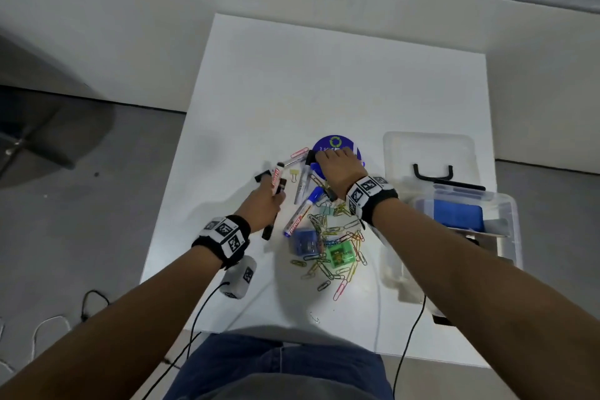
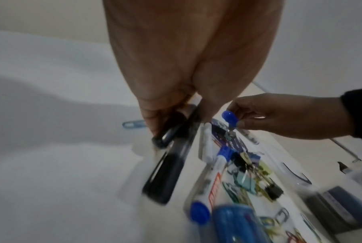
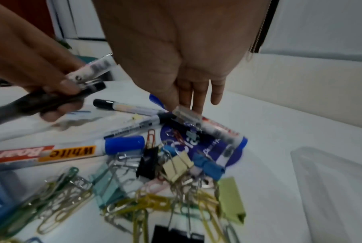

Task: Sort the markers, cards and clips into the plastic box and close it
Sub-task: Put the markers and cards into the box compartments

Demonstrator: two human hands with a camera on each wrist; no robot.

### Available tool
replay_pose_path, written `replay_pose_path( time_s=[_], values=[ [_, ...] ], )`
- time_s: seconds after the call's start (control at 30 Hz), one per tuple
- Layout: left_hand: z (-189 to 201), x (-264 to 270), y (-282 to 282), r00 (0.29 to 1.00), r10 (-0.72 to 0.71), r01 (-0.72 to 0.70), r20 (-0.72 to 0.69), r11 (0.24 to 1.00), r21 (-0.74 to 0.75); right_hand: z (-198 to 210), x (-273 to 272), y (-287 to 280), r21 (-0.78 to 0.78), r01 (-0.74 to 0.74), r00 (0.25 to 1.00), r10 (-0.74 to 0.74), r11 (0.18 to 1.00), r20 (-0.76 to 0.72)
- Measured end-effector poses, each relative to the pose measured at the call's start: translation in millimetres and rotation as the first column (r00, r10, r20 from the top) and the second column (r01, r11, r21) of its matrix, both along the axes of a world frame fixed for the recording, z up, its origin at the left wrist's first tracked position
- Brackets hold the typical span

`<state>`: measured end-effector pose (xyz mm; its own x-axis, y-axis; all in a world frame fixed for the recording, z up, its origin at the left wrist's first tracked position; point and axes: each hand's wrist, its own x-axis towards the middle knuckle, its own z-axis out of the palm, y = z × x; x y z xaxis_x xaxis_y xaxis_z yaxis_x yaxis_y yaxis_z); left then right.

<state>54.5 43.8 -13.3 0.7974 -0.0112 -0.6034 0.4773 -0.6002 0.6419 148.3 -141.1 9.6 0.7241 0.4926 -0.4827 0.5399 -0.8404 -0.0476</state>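
White tabletop [image 1: 324, 81] lies under both hands, which are apart. The left hand [image 1: 266, 201] is curled round a bundle of markers [image 1: 276, 185] — black and white barrels, lifted off the surface. Just right of it the right hand [image 1: 341, 166] reaches down with fingers [image 3: 196, 98] nearly straight, tips touching a blue-capped marker [image 3: 215, 131] that lies across round blue cards [image 1: 334, 146]; whether it pinches the marker I cannot tell. Nearer the person than both hands sprawl paper clips [image 1: 328, 256] and binder clips [image 3: 176, 164]. Right of the right hand stands the plastic box [image 1: 470, 214], open, its lid [image 1: 428, 153] beside it.
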Motion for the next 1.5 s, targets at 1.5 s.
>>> replay_pose_path(
  time_s=[1.5],
  values=[
    [104,-1,-243,0.848,-0.430,0.448,0.311,0.894,0.015,97,-112,-256,-0.244,0.137,0.979,-0.168,0.960,-0.111]
  ],
)
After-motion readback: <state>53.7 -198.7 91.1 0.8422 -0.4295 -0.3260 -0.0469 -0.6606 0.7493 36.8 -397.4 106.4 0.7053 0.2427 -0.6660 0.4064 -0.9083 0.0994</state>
